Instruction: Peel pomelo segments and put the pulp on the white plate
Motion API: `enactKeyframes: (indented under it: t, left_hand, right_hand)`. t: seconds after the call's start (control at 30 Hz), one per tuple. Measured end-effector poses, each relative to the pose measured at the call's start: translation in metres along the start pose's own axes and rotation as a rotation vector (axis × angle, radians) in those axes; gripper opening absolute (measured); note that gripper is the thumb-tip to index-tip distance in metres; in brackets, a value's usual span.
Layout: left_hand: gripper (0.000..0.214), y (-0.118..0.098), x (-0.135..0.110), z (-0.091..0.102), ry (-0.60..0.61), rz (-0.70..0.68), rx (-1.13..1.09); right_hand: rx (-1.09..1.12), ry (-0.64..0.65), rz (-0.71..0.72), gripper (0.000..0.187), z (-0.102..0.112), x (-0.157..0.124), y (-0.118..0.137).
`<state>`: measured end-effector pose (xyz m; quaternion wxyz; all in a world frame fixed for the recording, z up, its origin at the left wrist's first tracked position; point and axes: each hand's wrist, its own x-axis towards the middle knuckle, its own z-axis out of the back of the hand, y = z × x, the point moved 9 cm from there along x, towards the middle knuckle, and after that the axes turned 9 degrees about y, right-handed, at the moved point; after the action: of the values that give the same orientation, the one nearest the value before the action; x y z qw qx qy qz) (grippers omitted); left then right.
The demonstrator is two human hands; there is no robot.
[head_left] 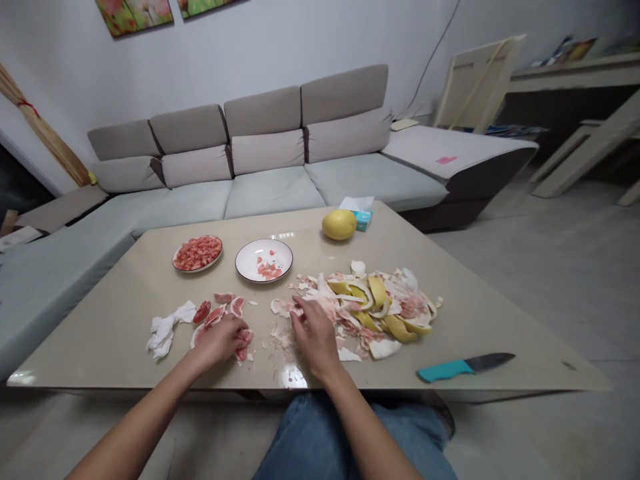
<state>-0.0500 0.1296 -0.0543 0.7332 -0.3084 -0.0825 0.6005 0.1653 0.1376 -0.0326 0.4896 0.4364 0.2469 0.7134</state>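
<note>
My left hand (220, 341) rests on a small group of red pomelo segments (237, 307) near the front of the table. Its fingers are curled around one segment (244, 337), partly hidden under them. My right hand (317, 335) is over the left edge of a heap of yellow pomelo peel (377, 293), white pith and pinkish membrane. Thumb and forefinger stand apart, and I see nothing between them. Behind the hands, a white plate (245, 261) with a dark rim carries a few pieces of red flesh. Another plate (176, 265) is piled with red pomelo flesh (199, 252).
A crumpled white tissue (167, 330) lies left of the segments. At the right front is a knife (450, 370) with a turquoise handle. A whole yellow pomelo (339, 225) and a blue tissue pack (363, 220) sit at the table's far edge, before a grey sofa (270, 190).
</note>
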Motion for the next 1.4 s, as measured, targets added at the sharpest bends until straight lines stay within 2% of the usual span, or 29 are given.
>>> enactKeyframes:
  t: [0.07, 0.23, 0.3, 0.37, 0.43, 0.5, 0.57, 0.67, 0.73, 0.8, 0.83, 0.9, 0.93, 1.0, 1.03, 1.1, 1.2, 1.27, 1.33, 1.4]
  left_hand:
    - [0.003, -0.002, -0.004, 0.005, -0.004, -0.02, -0.074]
    - [0.02, -0.009, -0.022, 0.012, -0.031, -0.018, -0.318]
    - [0.025, -0.011, -0.029, 0.01, -0.056, -0.029, -0.499]
    - [0.028, -0.008, -0.034, 0.01, -0.138, -0.038, -0.755]
    - [0.033, 0.001, -0.041, 0.011, -0.276, -0.025, -0.995]
    - [0.036, 0.012, -0.052, 0.014, -0.441, 0.004, -1.139]
    - [0.038, 0.02, -0.063, 0.015, -0.566, 0.024, -1.239]
    - [0.036, 0.02, -0.075, 0.014, -0.628, 0.038, -1.311]
    - [0.036, 0.02, -0.079, 0.011, -0.64, 0.063, -1.335]
    - [0.036, 0.022, -0.081, 0.006, -0.66, 0.092, -1.361]
    - [0.036, 0.023, -0.081, 0.004, -0.666, 0.104, -1.378]
    - [0.036, 0.026, -0.079, -0.003, -0.657, 0.12, -1.408]
    - [0.037, 0.026, -0.077, -0.007, -0.639, 0.123, -1.42]
    - [0.037, 0.023, -0.072, -0.015, -0.592, 0.122, -1.437]
    - [0.037, 0.02, -0.07, -0.019, -0.565, 0.115, -1.442]
    - [0.036, 0.012, -0.065, -0.027, -0.503, 0.103, -1.449]
    - [0.035, -0.002, -0.059, -0.035, -0.441, 0.103, -1.449]
    - [0.035, -0.009, -0.057, -0.036, -0.444, 0.102, -1.445]
    - [0.035, -0.014, -0.055, -0.036, -0.446, 0.084, -1.439]
    - [0.033, -0.018, -0.053, -0.036, -0.426, 0.054, -1.429]
  right_hand:
    - [0.027, 0.039, -0.026, 0.03, -0.004, -0.001, -0.001]
    - [0.135, 0.122, -0.041, 0.023, -0.016, -0.003, 0.001]
    - [0.19, 0.165, -0.059, 0.022, -0.02, -0.001, 0.0]
    - [0.249, 0.207, -0.082, 0.024, -0.024, 0.0, -0.001]
    - [0.315, 0.25, -0.105, 0.025, -0.034, -0.004, 0.004]
    - [0.389, 0.302, -0.117, 0.023, -0.053, -0.016, 0.015]
    - [0.474, 0.367, -0.107, 0.023, -0.083, -0.036, 0.031]
    - [0.747, 0.497, -0.087, 0.032, -0.132, -0.068, 0.052]
    - [0.684, 0.461, -0.109, 0.031, -0.142, -0.072, 0.046]
    - [0.554, 0.314, -0.149, 0.025, -0.124, -0.059, 0.027]
    - [0.503, 0.221, -0.164, 0.027, -0.105, -0.048, 0.017]
    - [0.322, -0.076, -0.172, 0.024, -0.05, -0.028, 0.0]
    - [0.291, -0.165, -0.177, 0.022, -0.028, -0.02, -0.005]
    - [0.348, -0.22, -0.23, 0.022, -0.003, -0.009, -0.014]
    - [0.404, -0.193, -0.27, 0.022, 0.0, -0.006, -0.017]
    - [0.523, -0.047, -0.317, 0.025, -0.01, -0.004, -0.014]
    - [0.674, 0.252, -0.264, 0.03, -0.038, -0.01, 0.009]
    - [0.714, 0.392, -0.219, 0.036, -0.05, -0.016, 0.024]
    - [0.686, 0.443, -0.202, 0.034, -0.052, -0.019, 0.03]
    - [0.641, 0.429, -0.183, 0.022, -0.048, -0.018, 0.032]
